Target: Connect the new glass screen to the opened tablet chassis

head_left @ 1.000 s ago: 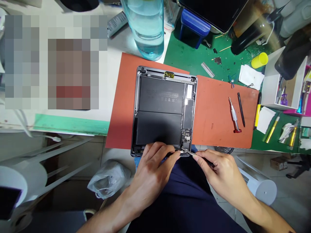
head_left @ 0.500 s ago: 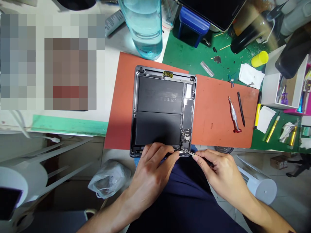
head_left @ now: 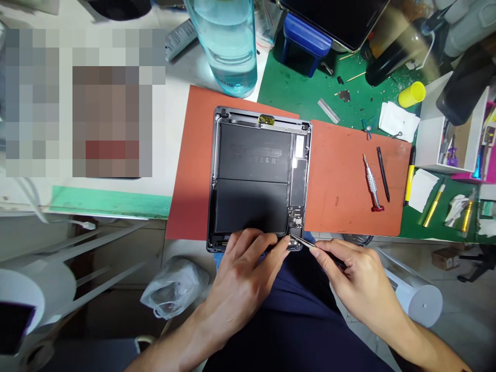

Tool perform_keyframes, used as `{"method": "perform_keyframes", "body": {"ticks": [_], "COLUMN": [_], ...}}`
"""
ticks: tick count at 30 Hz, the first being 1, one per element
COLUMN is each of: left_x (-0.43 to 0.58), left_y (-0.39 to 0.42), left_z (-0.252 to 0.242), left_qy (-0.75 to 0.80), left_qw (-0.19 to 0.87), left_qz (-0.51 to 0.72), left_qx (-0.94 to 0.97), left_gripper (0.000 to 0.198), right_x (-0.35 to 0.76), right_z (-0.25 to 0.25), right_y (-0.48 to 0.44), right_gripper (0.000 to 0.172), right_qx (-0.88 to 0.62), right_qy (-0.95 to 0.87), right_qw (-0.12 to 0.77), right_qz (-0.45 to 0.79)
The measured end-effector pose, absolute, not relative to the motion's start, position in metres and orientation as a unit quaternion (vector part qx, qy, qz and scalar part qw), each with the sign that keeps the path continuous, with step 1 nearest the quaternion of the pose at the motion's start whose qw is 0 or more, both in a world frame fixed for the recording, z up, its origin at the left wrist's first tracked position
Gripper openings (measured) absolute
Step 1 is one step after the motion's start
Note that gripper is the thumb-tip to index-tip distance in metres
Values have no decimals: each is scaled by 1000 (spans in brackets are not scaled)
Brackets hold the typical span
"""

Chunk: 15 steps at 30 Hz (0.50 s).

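Note:
An opened tablet [head_left: 253, 155] lies with its black battery cells and circuit board bare, its near edge reaching past the mat's front edge. My left hand [head_left: 248, 274] is bent over that near edge, fingers closed against the frame; whether a small part is pinched under the fingertips is hidden. In my right hand [head_left: 352, 274] is a pair of slim metal tweezers [head_left: 304, 241], held between thumb and fingers. The tweezer tips reach into the tablet's near right corner, beside my left fingertips and just below the board.
An orange mat [head_left: 349, 175] carries a screwdriver [head_left: 371, 181] and a black pen-like tool [head_left: 383, 173]. Behind the tablet stand a blue water bottle [head_left: 232, 57] and a blue stand [head_left: 306, 39] with a phone. At right are a white box [head_left: 436, 139] and a yellow cap [head_left: 411, 94].
The tweezer tips have shifted slightly away from me and right, towards the board. My left fingertips have moved slightly at the corner. The tablet stays in place.

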<state>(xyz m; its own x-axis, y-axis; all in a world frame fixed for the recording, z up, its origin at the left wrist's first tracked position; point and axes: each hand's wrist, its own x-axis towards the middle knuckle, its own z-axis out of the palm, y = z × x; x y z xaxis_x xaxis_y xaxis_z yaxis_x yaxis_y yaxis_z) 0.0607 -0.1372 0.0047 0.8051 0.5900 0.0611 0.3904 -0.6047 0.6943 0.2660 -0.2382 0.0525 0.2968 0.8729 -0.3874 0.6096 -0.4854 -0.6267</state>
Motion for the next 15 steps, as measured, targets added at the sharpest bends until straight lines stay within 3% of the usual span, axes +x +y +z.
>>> {"method": "perform_keyframes", "body": {"ticks": [15], "left_x": [61], "left_y": [-135], "left_z": [7], "left_qy": [255], "left_qw": [304], "left_qz": [139], "left_qx": [907], "left_gripper": [35], "right_x": [266], "right_z": [47], "right_y": [-235], "right_gripper": [27], "right_qx": [-786], "right_qy": [-471], "right_qw": [172], "right_qz": [362]}}
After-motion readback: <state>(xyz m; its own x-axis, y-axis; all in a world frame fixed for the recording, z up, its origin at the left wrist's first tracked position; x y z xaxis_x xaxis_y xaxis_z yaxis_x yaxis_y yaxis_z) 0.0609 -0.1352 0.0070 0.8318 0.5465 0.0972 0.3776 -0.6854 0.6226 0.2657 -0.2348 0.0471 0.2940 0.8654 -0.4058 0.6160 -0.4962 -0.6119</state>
